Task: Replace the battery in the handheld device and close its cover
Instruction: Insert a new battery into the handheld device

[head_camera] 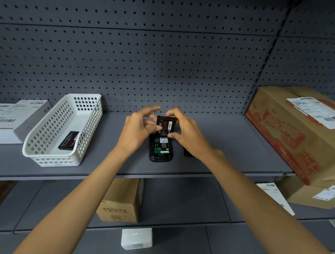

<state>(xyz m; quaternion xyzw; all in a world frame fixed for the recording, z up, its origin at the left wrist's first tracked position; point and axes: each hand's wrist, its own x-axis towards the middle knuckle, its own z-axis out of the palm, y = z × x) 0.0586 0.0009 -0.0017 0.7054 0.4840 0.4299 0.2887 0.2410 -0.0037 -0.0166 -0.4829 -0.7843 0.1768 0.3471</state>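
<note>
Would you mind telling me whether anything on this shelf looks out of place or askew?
Nothing looks damaged or spilled. The device lies with its compartment open, and both hands, left and right, hold a battery tilted over it, not seated. Another battery lies aslant in the basket.

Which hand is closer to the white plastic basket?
Left. The left hand is just right of the white plastic basket; the right hand is farther right, beyond the battery.
</note>
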